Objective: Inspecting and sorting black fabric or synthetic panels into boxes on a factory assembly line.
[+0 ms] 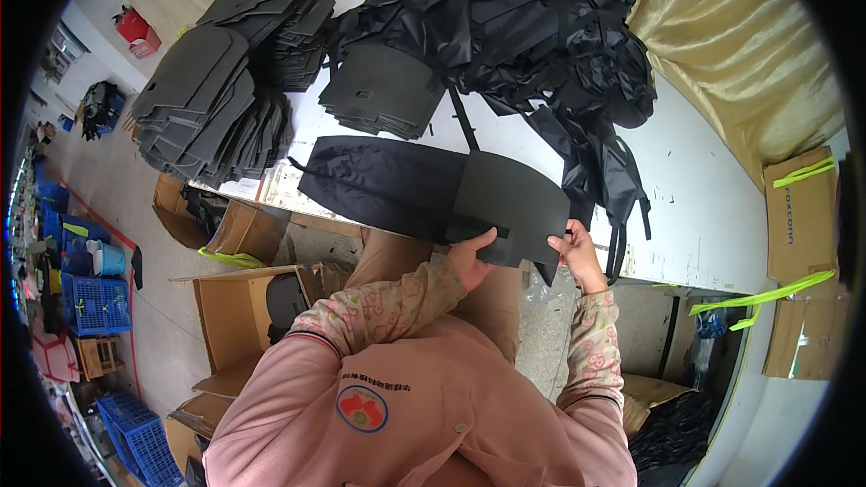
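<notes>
Left fingers (478,243) and right fingers (577,238) holding curved matte panel (514,191), wrinkled black fabric (383,182) adjoining

Fingers of the bare left hand (470,263) disappear beneath a curved, dark grey panel (512,197); fingertips of the bare right hand (582,257) are partly hidden at its edge. The panel covers one end of a flat black fabric piece (379,182). The upper edge crops a heap of glossy black fabric (514,27); the lower, a pink shirt (424,433). Small, crowded goods (41,257) far left are indistinct.
</notes>
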